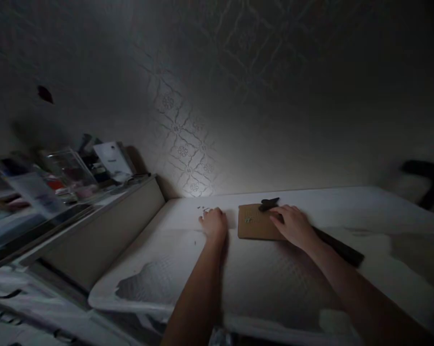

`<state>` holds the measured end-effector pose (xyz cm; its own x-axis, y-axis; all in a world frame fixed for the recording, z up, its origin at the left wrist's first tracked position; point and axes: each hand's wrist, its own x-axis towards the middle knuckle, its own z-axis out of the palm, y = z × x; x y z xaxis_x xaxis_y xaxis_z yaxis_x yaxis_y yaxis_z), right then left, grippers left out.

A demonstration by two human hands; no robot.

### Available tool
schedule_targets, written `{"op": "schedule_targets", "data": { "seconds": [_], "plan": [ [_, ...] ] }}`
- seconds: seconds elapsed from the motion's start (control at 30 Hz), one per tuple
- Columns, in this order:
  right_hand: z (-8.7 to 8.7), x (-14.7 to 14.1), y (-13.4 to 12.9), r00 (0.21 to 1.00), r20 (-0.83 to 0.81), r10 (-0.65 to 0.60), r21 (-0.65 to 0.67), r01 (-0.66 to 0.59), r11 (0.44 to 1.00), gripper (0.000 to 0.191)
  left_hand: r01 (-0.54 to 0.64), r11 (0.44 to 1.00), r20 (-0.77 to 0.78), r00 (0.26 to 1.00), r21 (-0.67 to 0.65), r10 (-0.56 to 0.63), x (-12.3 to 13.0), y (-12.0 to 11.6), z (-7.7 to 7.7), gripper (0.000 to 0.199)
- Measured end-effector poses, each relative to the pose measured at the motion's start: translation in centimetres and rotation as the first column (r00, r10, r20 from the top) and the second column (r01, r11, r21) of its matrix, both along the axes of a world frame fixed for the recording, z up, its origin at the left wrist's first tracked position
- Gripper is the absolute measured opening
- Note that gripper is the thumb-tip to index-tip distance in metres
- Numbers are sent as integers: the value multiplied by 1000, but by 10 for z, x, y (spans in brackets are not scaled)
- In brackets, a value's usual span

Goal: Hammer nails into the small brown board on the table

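A brown rectangular board or notebook (pixel 258 228) lies on the white table, with a small greenish pattern or bits on its left part. My right hand (pixel 292 224) is over its right side, fingers bent beside a dark object (pixel 268 204) at the board's top edge; whether the fingers grip it is unclear. To the left of the board, my left hand (pixel 214 222) rests on the table near several tiny dark pieces (pixel 203 208), its fingers curled and partly hidden. A long dark strip (pixel 341 246) runs out from behind my right wrist.
A raised shelf on the left carries a white box (pixel 113 157), a clear container (pixel 71 168) and other clutter. A patterned wall stands behind the white table (pixel 188 278). Some dark object (pixel 427 175) is at the far right.
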<state>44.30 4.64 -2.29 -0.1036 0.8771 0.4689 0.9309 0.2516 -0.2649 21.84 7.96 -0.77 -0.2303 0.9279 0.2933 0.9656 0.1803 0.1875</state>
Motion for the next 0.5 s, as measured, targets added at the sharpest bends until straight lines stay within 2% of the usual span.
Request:
{"op": "schedule_targets", "data": {
  "seconds": [0.2, 0.3, 0.37, 0.5],
  "plan": [
    [0, -1, 0, 999, -32, 34, 3, -33, 999, 27, 61, 998, 37, 997, -9, -60, 2, 1, 0, 26],
    [0, -2, 0, 997, -53, 51, -8, -51, 999, 27, 119, 993, 158, 981, -19, -115, 5, 3, 1, 24],
    [0, -3, -1, 995, -72, 74, -17, -75, 997, 27, 193, 981, 295, 937, 13, -188, 9, 4, 2, 23],
    [0, -5, -2, 992, -82, 100, -22, -102, 995, 26, 340, 934, 544, 766, 110, -343, 21, 4, -1, 23]
  ]
}}
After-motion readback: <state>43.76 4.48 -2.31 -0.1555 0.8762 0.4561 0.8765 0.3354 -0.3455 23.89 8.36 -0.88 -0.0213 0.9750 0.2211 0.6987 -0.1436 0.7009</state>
